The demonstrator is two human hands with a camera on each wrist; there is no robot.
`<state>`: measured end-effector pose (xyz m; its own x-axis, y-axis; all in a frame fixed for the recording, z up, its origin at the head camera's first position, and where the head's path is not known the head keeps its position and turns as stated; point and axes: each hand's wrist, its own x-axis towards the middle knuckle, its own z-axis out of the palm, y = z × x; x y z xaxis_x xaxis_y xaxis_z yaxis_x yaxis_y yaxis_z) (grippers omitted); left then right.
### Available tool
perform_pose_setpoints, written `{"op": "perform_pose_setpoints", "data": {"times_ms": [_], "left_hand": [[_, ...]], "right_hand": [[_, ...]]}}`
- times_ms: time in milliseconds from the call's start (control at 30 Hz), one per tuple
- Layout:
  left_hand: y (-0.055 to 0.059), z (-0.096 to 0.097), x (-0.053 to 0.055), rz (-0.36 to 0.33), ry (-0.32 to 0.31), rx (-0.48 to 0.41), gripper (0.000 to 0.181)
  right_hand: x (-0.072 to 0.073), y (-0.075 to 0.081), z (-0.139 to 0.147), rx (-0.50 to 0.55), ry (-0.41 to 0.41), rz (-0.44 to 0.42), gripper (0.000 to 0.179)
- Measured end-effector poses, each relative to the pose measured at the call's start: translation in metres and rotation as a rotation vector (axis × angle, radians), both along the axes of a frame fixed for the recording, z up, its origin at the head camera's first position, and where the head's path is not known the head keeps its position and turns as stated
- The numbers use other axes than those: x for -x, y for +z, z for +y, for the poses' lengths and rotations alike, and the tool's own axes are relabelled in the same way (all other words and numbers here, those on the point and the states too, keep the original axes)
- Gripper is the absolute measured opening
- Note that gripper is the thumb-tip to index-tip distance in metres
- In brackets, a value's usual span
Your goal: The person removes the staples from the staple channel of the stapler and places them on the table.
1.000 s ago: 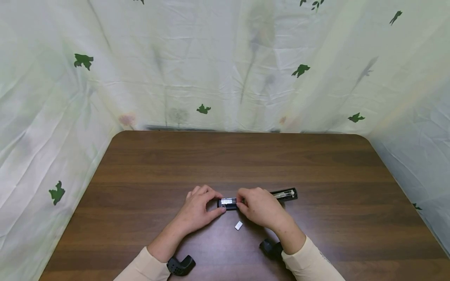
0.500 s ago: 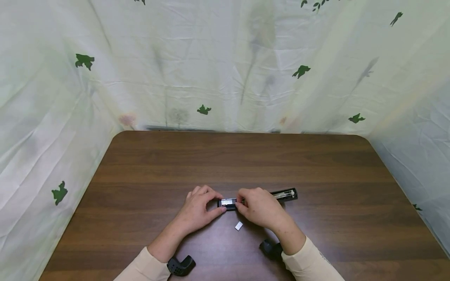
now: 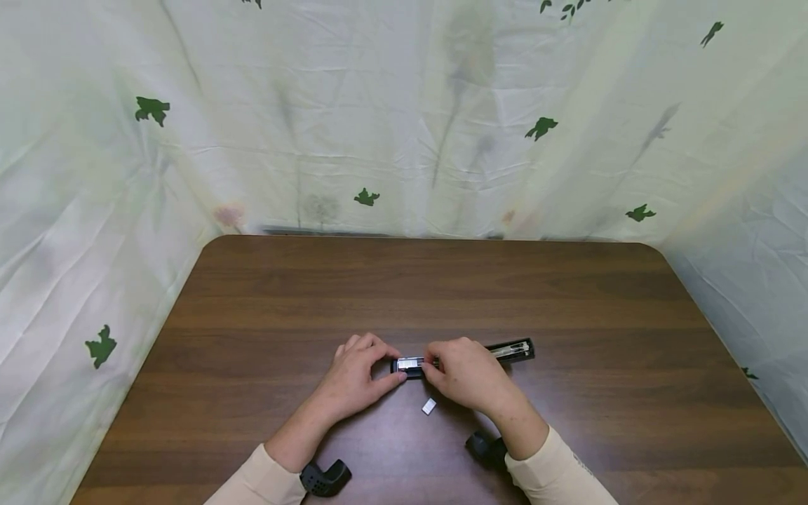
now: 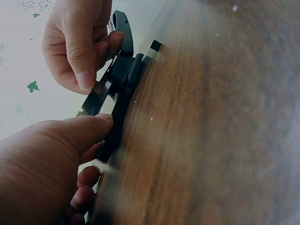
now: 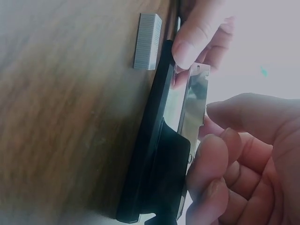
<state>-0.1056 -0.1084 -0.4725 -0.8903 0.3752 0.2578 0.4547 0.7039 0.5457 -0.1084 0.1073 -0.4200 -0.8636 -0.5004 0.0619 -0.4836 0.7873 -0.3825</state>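
A black stapler (image 3: 514, 349) lies folded open across the table, and its shiny metal magazine (image 5: 194, 103) shows in the right wrist view. My left hand (image 3: 350, 379) holds its left end between thumb and index finger. At its middle my right hand (image 3: 470, 372) pinches the magazine side, with the thumb at the metal edge and the other fingers curled; it hides the stapler's centre in the head view. A short block of staples (image 3: 429, 406) lies loose on the table just in front of the stapler; its ridged grey side (image 5: 147, 42) shows in the right wrist view.
The brown wooden table (image 3: 315, 287) has rounded far corners. A pale cloth with green leaf shapes (image 3: 404, 126) hangs behind it and at both sides. Black wrist devices (image 3: 325, 478) sit below both hands at the light sleeves (image 3: 259, 480).
The right fingertips have shifted very slightly left along the stapler. The left hand, the stapler and the staples look the same.
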Motion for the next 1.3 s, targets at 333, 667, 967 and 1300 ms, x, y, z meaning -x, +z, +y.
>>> {"op": "perform_pose_setpoints", "data": {"times_ms": [333, 667, 967, 1300], "left_hand": [[0.0009, 0.0009, 0.0005, 0.002, 0.001, 0.005, 0.025], [0.0008, 0.0005, 0.0004, 0.0, 0.001, 0.002, 0.025], [-0.0003, 0.0004, 0.0007, 0.001, 0.001, -0.002, 0.025], [-0.002, 0.0, 0.0011, 0.004, 0.003, 0.002, 0.025]], "right_hand": [[0.0008, 0.0003, -0.0007, 0.019, 0.013, -0.018, 0.006], [0.0, 0.0011, -0.0003, 0.043, 0.027, -0.072, 0.005], [-0.0013, 0.0007, -0.001, 0.051, 0.055, -0.087, 0.005], [-0.0018, 0.0011, -0.0029, 0.055, 0.067, -0.113, 0.005]]}}
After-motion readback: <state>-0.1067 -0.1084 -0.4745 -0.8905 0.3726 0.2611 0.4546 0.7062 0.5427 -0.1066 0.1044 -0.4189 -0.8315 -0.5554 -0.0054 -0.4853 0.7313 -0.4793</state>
